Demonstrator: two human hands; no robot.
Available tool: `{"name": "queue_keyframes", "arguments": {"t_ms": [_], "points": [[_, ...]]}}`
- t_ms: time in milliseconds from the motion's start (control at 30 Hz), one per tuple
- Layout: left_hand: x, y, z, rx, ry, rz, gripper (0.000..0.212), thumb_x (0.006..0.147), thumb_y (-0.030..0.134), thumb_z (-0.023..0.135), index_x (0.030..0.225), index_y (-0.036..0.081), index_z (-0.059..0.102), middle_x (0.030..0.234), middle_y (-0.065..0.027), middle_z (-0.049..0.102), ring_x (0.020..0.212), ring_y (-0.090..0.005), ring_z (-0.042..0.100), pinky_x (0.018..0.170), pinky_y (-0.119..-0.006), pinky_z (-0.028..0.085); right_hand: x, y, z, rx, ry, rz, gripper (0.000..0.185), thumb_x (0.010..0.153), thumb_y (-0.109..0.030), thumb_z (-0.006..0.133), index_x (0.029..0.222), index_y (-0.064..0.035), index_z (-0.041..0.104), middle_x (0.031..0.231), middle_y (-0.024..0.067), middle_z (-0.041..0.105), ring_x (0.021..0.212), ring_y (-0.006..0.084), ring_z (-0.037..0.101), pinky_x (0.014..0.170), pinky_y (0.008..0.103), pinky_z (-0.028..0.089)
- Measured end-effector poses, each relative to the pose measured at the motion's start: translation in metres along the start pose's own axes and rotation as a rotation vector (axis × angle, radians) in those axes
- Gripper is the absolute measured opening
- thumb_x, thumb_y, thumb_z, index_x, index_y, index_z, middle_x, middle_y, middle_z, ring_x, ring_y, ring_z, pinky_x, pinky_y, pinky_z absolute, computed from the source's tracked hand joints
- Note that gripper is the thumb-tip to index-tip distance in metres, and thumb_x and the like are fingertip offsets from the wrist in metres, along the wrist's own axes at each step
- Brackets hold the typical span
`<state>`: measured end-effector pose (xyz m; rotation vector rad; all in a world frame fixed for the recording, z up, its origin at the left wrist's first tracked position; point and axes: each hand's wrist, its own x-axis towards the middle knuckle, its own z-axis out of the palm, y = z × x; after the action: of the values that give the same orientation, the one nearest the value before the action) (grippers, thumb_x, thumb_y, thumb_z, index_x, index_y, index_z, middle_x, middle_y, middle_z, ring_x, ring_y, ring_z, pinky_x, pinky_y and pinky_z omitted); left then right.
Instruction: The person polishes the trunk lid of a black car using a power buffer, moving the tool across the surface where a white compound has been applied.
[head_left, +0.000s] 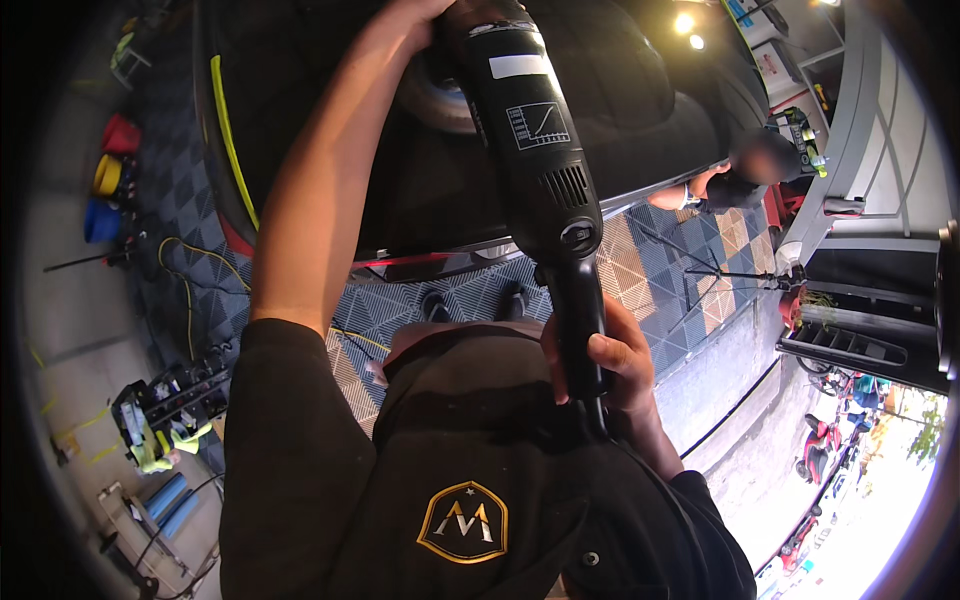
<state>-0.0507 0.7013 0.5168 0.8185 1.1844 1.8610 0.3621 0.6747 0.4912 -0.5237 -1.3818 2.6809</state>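
My right hand (626, 356) is wrapped around the rear handle of a black electric polisher (532, 127), thumb over the grip. At the top edge, my left hand (431, 6) reaches the polisher's head; its fingers are cut off or hidden. Beneath the polisher head shows part of a round, pale polishing pad (442, 105) with some blue. It is over the dark, glossy body of a car (427, 199); whether the pad touches the surface cannot be told. The polisher's cord leaves the handle and runs over my dark shirt.
A co-worker's hand (675, 191) is at the car's right side. A tripod stand (712, 274) stands nearby. Yellow cable (187, 292) lies on the patterned floor tiles. A cart with bottles (165, 412) is at left, below red, yellow and blue containers (105, 176).
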Motion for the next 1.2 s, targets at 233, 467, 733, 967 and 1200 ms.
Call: {"name": "queue_keyframes", "arguments": {"t_ms": [233, 467, 733, 967, 1200], "points": [[-0.009, 0.002, -0.001, -0.017, 0.03, -0.029, 0.016, 0.094, 0.017, 0.062, 0.089, 0.002, 0.064, 0.082, -0.0141, 0.07, 0.076, -0.0275, 0.072, 0.074, -0.042, 0.06, -0.002, 0.003, 0.003, -0.018, 0.01, -0.001, 0.069, 0.086, -0.037, 0.073, 0.134, 0.006, 0.047, 0.088, 0.0168, 0.063, 0.061, 0.0208, 0.065, 0.054, 0.0288, 0.054], [-0.019, 0.005, -0.021, -0.047, 0.034, -0.011, 0.016, 0.094, 0.018, 0.064, 0.091, 0.002, 0.065, 0.083, -0.0136, 0.071, 0.078, -0.027, 0.072, 0.076, -0.042, 0.06, -0.004, 0.008, 0.014, -0.045, 0.024, 0.006, 0.072, 0.085, -0.038, 0.075, 0.134, 0.006, 0.047, 0.087, 0.0161, 0.062, 0.062, 0.0201, 0.064, 0.055, 0.0286, 0.053], [-0.034, 0.006, -0.031, -0.044, 0.051, 0.0, 0.016, 0.094, 0.018, 0.065, 0.092, 0.002, 0.065, 0.084, -0.0138, 0.071, 0.078, -0.0266, 0.072, 0.075, -0.041, 0.06, -0.006, 0.017, 0.024, -0.061, 0.028, 0.0, 0.075, 0.084, -0.04, 0.076, 0.133, 0.0084, 0.046, 0.087, 0.0166, 0.062, 0.062, 0.0206, 0.064, 0.055, 0.0293, 0.054], [-0.055, 0.013, -0.048, -0.023, 0.031, -0.002, 0.019, 0.096, 0.021, 0.066, 0.094, 0.003, 0.066, 0.085, -0.0126, 0.071, 0.078, -0.0232, 0.071, 0.073, -0.038, 0.058, -0.007, 0.033, 0.042, -0.08, 0.068, -0.032, 0.072, 0.082, -0.037, 0.076, 0.128, 0.0104, 0.046, 0.088, 0.019, 0.062, 0.059, 0.0228, 0.066, 0.052, 0.0296, 0.055], [-0.084, 0.039, -0.072, 0.321, 0.096, -0.005, 0.019, 0.097, 0.023, 0.065, 0.091, 0.006, 0.071, 0.081, -0.0041, 0.069, 0.075, -0.0143, 0.064, 0.07, -0.031, 0.052, 0.002, 0.04, 0.054, -0.098, 0.001, -0.053, 0.07, 0.084, -0.036, 0.075, 0.127, 0.0114, 0.047, 0.086, 0.0182, 0.062, 0.058, 0.0204, 0.065, 0.052, 0.0283, 0.054]]}}
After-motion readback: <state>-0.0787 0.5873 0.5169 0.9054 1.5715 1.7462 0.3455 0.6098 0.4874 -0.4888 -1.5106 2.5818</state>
